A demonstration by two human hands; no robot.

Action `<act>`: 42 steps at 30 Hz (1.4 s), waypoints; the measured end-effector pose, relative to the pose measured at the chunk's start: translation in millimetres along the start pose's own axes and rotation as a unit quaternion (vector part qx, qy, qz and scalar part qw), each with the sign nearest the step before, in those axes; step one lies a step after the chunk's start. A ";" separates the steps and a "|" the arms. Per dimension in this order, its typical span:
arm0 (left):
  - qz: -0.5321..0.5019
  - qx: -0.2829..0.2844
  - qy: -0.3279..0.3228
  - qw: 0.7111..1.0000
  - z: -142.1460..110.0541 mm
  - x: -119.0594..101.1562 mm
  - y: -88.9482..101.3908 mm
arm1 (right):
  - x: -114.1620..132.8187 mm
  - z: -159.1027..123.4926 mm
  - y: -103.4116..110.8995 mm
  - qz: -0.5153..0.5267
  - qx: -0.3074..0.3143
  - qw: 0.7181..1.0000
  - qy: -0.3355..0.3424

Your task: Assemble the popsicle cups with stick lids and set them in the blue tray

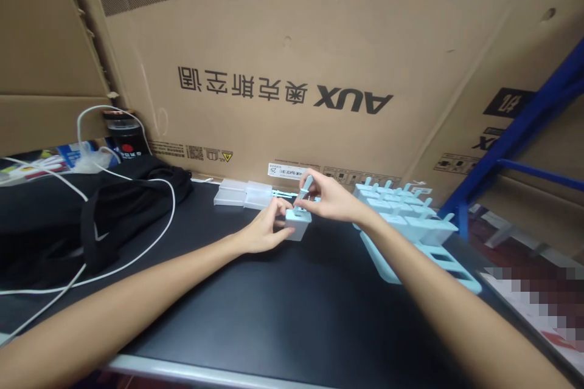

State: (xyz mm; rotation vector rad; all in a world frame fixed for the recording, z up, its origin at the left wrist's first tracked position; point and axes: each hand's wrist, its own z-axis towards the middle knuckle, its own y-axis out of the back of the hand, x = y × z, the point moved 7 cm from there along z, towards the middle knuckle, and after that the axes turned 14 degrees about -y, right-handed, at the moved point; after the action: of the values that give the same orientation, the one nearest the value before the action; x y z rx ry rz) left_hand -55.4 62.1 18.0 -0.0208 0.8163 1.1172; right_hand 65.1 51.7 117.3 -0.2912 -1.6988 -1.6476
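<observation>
Near the middle of the black table, my left hand (pixel 264 230) is closed on a small popsicle mold (pixel 297 232) with a translucent cup and a light blue lid. My right hand (pixel 336 197) pinches a light blue popsicle stick (pixel 308 183), upright and slightly tilted, at the top of the lid. How deep the stick sits in the lid is hidden by my fingers. Beyond my left hand lie translucent mold cups (pixel 249 194) and some loose light blue sticks (pixel 283 193). To the right, several lidded molds with sticks (pixel 420 228) stand in a light blue rack (pixel 460 279).
A large cardboard box (pixel 283 36) walls off the back. On the left lie a black cloth bag (pixel 41 219) and a looping white cable (pixel 170 219), with a dark jar (pixel 125 130) behind. A blue metal frame (pixel 524 121) rises at right. The table's metal edge (pixel 182 372) runs in front.
</observation>
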 end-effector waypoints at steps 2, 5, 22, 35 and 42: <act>-0.009 -0.001 0.005 1.000 0.4 -0.1 0.1 | 1.5 0.4 0.4 -0.035 0.009 0.999 0.002; -0.023 -0.002 0.011 1.000 0.5 -0.6 0.6 | 1.2 1.2 -1.3 -0.098 0.014 0.995 0.008; 0.340 0.102 -0.043 0.934 5.3 -1.3 70.2 | -11.7 -61.7 92.3 -0.319 0.031 0.946 -0.059; 0.480 0.143 0.010 0.865 -29.9 53.3 115.3 | -162.2 -184.5 176.3 -0.300 -0.012 0.889 -0.347; 0.495 0.160 -0.026 0.854 -25.8 54.0 109.0 | -177.5 -175.9 170.8 -0.344 -0.018 0.884 -0.316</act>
State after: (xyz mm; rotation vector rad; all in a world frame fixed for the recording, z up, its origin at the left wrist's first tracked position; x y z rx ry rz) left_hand -147.3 145.3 8.3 0.7900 0.9775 1.9119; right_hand 356.7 -29.4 118.2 -0.2762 -2.4592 -2.2622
